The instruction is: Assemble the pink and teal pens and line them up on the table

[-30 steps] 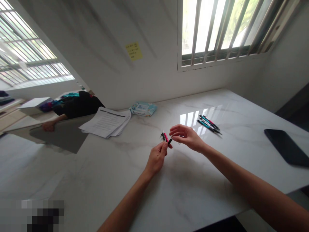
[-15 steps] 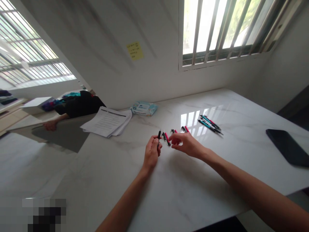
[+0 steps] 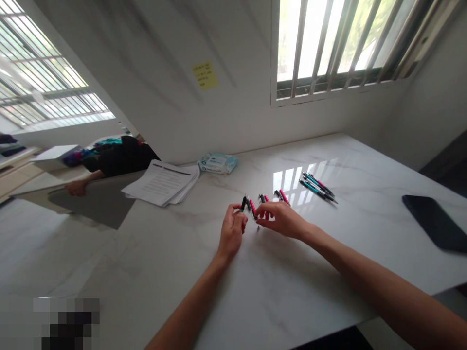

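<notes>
My left hand (image 3: pixel 232 232) is closed round a small black and teal pen part (image 3: pixel 243 202) that sticks up above its fingers. My right hand (image 3: pixel 282 218) rests close beside it, its fingertips pinched on a red pen piece (image 3: pixel 252 209) lying on the white marble table (image 3: pixel 292 291). More short red and black pen pieces (image 3: pixel 282 196) lie just behind my right hand. A group of whole teal and red pens (image 3: pixel 316 187) lies further right.
A stack of printed papers (image 3: pixel 162 183) and a pack of wipes (image 3: pixel 218 163) sit at the back by the wall. A black phone (image 3: pixel 434 221) lies at the right edge. Another person's arm (image 3: pixel 78 187) rests on a surface at far left.
My left hand turned from a red piece to a black and teal part held upright. My right hand dropped to the table onto the red pieces, which now lie in view.
</notes>
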`<state>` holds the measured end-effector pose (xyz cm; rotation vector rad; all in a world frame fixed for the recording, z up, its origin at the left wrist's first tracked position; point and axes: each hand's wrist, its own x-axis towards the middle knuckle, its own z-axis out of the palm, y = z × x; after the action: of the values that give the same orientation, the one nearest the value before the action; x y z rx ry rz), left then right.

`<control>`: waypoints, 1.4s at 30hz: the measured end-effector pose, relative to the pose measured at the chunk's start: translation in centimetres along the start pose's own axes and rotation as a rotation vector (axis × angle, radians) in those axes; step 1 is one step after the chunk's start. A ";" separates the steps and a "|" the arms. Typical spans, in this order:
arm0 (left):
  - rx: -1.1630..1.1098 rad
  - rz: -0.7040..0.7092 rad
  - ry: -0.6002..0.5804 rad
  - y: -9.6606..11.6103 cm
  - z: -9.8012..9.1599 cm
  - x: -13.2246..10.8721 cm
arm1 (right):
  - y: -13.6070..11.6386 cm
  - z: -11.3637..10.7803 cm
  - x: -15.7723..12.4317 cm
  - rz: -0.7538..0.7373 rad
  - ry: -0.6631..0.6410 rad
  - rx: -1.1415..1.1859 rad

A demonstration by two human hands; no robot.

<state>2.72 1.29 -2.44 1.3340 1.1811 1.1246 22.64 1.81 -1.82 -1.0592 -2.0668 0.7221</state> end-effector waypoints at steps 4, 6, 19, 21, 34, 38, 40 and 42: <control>0.315 0.197 -0.090 0.7 0.2 -0.9 | 0.0 -0.7 0.3 0.136 0.136 0.111; 0.422 0.249 -0.138 1.1 0.3 -1.3 | 0.1 -0.8 0.4 0.171 0.157 0.167; 0.393 0.156 -0.204 1.1 0.2 -1.2 | -0.7 -1.2 0.6 0.115 0.035 0.504; 0.388 0.156 -0.199 1.1 0.2 -1.2 | -0.6 -1.1 0.7 0.114 0.043 0.571; 0.383 0.151 -0.209 1.0 0.1 -1.3 | -0.6 -1.1 0.7 0.149 0.153 0.642; 0.343 0.155 -0.228 0.9 0.2 -1.3 | -0.7 -1.3 0.7 0.149 0.132 0.674; 0.335 0.163 -0.233 0.9 0.3 -1.3 | -0.7 -1.5 0.7 0.171 0.149 0.653; 0.331 0.164 -0.231 0.8 0.3 -1.3 | -0.8 -1.6 0.7 0.171 0.144 0.661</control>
<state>2.97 -0.07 -1.67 1.7906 1.1338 0.8812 23.24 2.28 -0.08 -0.8685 -1.4562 1.2621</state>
